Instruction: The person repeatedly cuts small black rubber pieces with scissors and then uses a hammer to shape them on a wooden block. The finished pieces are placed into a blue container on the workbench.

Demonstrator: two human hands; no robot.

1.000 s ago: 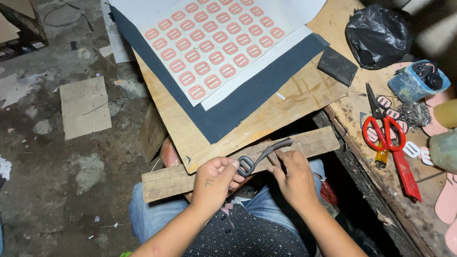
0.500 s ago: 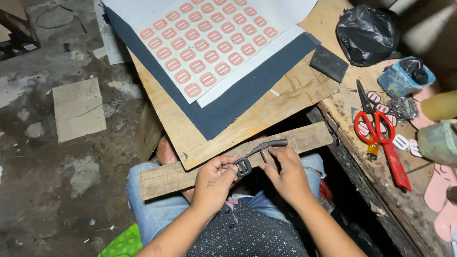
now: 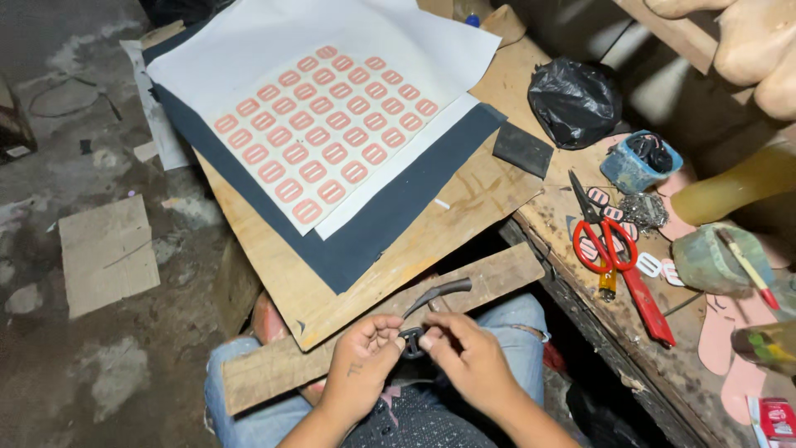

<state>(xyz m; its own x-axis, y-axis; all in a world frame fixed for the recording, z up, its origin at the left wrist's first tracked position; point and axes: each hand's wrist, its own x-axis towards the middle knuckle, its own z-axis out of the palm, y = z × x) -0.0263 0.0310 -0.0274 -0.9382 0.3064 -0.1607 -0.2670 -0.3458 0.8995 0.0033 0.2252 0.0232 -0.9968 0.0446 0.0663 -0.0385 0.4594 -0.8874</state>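
I had my left hand (image 3: 358, 365) and right hand (image 3: 468, 358) pinched together on a small dark buckle (image 3: 412, 342), just above the plank (image 3: 356, 344) on my lap, steadying it for close fingerwork.

Colours here are pretty muted apart from a few pops. The white paper sheet (image 3: 249, 50) carries a neat grid of salmon-pink buckle shapes (image 3: 323, 133), each with white slots. Under it sits a dark navy sheet (image 3: 373, 236) on a tan plywood board (image 3: 464, 207). The small buckle (image 3: 412, 342) between the fingers is black, and so is the curved strap (image 3: 438, 292) on the pale brown plank (image 3: 497, 278). Scissors (image 3: 601, 236) have bright red handles, the crumpled bag (image 3: 574, 99) is glossy black, the little tub (image 3: 638, 162) light blue. Jeans (image 3: 240, 415) are faded blue, and the shirt (image 3: 414, 423) is dark with tiny white dots.
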